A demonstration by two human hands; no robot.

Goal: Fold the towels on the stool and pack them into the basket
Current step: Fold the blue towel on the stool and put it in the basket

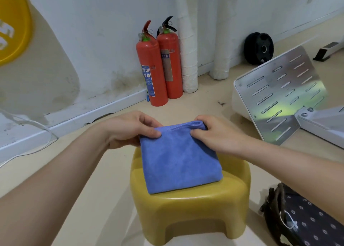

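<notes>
Right extinguisher (170, 65) label: "灭火器", faint. Yellow sign (13, 22) lettering cut off, unreadable.

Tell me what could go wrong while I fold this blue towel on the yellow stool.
The left hand and right hand pinch only the far edge of the blue towel; lifting from there may let the layers fall open. The towel overhangs the stool on its far side; a tug could slide it onto the floor.

A blue towel (178, 162), folded to a rough square, lies flat on the seat of a low yellow plastic stool (188, 206). The towel's stitched 12 o'clock edge is raised off the seat. The left hand (128, 129) and right hand (216, 132) pinch its corners. At the stool's 4 o'clock sits a dark, star-patterned fabric basket (309, 225).
</notes>
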